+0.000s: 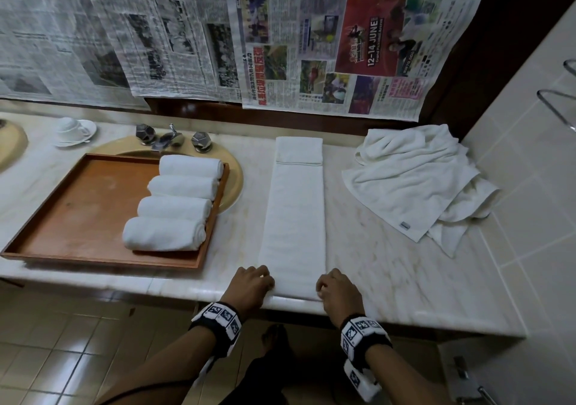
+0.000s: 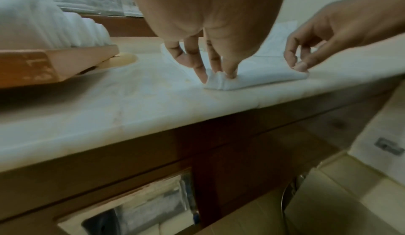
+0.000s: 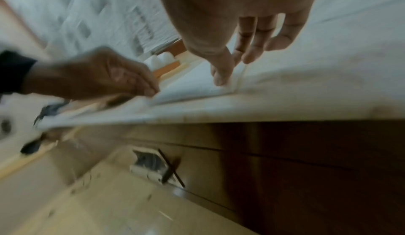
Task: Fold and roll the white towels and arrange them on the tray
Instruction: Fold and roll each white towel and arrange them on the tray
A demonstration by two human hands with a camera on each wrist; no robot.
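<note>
while four rolled towels (image 1: 174, 202) are held in the tray (image 1: 78, 217) at left, the folded towel (image 1: 294, 211)'s near corners at the bench (image 1: 389, 264) edge are pinched by both hands: left hand (image 1: 252, 283), right hand (image 1: 338, 289).

Both forearms bare, no sleeves in the head view. Left hand (image 1: 254, 283) and right hand (image 1: 338, 289) each carry a black wristband (image 1: 218, 323) fitted with white blocks printed with black square marker patterns; the right one has an extra white block hanging below the wrist. A thin dark cable runs along the left forearm
</note>
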